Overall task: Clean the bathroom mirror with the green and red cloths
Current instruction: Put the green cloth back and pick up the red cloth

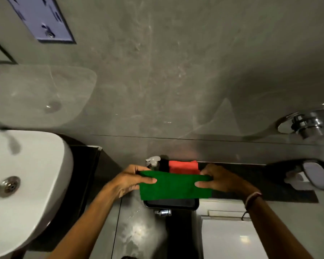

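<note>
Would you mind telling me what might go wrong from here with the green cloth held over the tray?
The green cloth hangs close to the spray bottle; lifting it could tip the bottle. Both the left hand and right hand are occupied, so neither is free to steady the black tray.

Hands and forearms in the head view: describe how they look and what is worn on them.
Both forearms are bare, with no sleeves in view and no gloves. The left hand shows no ring, band or watch. The right hand has a pale, reddish-tinged band around the wrist, and a thin black cord sits just behind it on the forearm.
</note>
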The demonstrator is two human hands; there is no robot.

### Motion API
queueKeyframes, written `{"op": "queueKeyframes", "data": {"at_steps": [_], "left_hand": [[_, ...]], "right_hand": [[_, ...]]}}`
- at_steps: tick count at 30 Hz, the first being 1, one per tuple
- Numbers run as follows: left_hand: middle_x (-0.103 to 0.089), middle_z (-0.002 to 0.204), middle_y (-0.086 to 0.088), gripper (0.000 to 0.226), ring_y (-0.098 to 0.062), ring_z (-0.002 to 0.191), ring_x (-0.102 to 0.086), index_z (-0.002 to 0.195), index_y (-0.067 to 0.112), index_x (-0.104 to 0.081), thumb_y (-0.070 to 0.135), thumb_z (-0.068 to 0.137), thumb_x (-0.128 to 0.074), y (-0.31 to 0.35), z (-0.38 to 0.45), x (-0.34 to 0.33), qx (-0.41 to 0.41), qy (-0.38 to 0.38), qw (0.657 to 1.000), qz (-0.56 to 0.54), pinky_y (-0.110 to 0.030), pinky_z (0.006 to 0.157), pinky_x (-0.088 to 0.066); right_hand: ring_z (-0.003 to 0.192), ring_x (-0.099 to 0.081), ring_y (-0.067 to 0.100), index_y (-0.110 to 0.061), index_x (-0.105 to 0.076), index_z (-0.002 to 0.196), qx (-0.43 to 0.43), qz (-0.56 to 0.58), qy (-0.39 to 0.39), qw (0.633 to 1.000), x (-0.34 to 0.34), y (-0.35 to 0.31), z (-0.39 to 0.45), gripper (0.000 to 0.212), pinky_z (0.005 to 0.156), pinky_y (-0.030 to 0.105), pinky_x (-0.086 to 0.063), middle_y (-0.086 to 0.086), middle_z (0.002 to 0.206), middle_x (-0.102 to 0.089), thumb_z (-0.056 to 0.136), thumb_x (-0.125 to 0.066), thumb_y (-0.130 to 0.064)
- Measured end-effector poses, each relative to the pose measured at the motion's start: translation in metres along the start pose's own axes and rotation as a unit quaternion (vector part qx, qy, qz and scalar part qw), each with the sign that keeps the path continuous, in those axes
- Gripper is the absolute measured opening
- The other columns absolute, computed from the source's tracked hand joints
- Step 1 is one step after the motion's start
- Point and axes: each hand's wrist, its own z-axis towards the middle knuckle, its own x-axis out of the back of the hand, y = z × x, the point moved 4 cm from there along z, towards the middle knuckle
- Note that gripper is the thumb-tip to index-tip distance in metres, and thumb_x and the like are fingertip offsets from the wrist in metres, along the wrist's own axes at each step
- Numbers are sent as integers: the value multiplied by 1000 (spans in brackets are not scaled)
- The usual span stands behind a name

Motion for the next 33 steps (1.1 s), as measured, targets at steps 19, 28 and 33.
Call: {"op": "queueKeyframes", "data": {"at_steps": [19, 28, 33], "left_hand": [[-54, 137, -19, 55, -38, 125, -53, 135, 11, -49, 42, 92, -64, -72, 56, 23, -41, 318, 855, 408, -51, 102, -49], [5, 169, -20, 89, -39, 157, -2, 159, 29, 1, 76, 85, -9, -65, 46, 52, -90, 337, 676, 649, -70, 122, -5], [-3, 169, -21, 88, -38, 157, -10, 161, 26, -9, 74, 87, -13, -66, 29, 58, -87, 348, 670, 650, -72, 120, -13]], "right_hand": [[118, -62, 43, -6, -53, 118, -186, 159, 327, 913, -61, 61, 94, 71, 98, 49, -53, 23, 127, -59, 74, -86, -51], [111, -69, 45, 1, -64, 115, -166, 129, 331, 920, -68, 55, 124, 51, 90, 48, -59, 27, 120, -72, 79, -87, -27], [109, -69, 50, 5, -69, 120, -112, 102, 354, 923, -60, 38, 110, 38, 93, 50, -56, 33, 120, -70, 87, -77, -12]]}}
